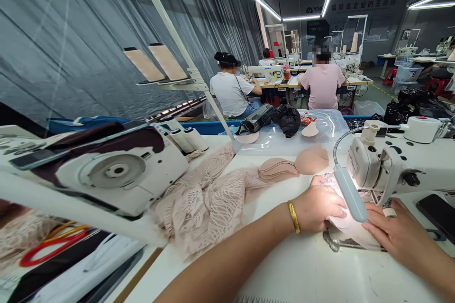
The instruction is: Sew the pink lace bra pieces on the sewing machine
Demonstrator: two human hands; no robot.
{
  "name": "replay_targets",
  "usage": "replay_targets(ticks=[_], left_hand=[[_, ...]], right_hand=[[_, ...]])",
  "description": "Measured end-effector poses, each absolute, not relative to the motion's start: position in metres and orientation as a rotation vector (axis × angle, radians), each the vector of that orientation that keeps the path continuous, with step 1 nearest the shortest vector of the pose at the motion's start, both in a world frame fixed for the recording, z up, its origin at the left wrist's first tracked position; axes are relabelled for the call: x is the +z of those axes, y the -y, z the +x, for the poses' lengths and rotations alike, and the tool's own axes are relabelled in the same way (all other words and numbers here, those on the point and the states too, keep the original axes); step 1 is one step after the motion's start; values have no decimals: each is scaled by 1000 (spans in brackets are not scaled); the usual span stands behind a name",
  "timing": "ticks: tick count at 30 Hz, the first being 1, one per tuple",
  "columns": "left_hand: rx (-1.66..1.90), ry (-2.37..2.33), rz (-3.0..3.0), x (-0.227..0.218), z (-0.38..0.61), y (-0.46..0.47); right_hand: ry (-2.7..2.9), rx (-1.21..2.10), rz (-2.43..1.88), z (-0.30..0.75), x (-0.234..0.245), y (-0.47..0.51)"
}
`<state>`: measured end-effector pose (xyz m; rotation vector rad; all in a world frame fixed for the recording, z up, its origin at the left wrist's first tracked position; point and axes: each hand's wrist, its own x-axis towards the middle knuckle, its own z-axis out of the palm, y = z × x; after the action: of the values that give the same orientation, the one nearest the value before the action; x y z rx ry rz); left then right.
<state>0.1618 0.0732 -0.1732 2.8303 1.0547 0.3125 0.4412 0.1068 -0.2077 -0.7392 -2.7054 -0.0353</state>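
Note:
A pale pink fabric piece with lace [350, 227] lies beneath the needle area of a white sewing machine [368, 161]. My left hand [320, 206], a gold bangle at its wrist, has its fingers bent over the left side of this piece and grips it. On the other side, my right hand [394, 227] rests flat with fingers stretched along the fabric, close to the presser foot. A grey gooseneck lamp [350, 194] lights the spot and covers part of the fabric and fingertips.
Crumpled lace [209, 194] and stacked beige cup pads [279, 169] lie left of my hands. A second machine [117, 170] stands at far left, a thread stand [192, 78] above. Behind are a clear plastic lid [334, 128] and black bag [286, 120]. People sit sewing farther back.

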Motion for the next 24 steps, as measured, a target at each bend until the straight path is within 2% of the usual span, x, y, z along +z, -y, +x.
replay_targets(ticks=[14, 24], left_hand=[[331, -1071, 2845, -175, 161, -77], [341, -1112, 2811, -178, 160, -78]], right_hand=[[2719, 10, -809, 447, -221, -109], [2454, 13, -834, 450, -224, -113]])
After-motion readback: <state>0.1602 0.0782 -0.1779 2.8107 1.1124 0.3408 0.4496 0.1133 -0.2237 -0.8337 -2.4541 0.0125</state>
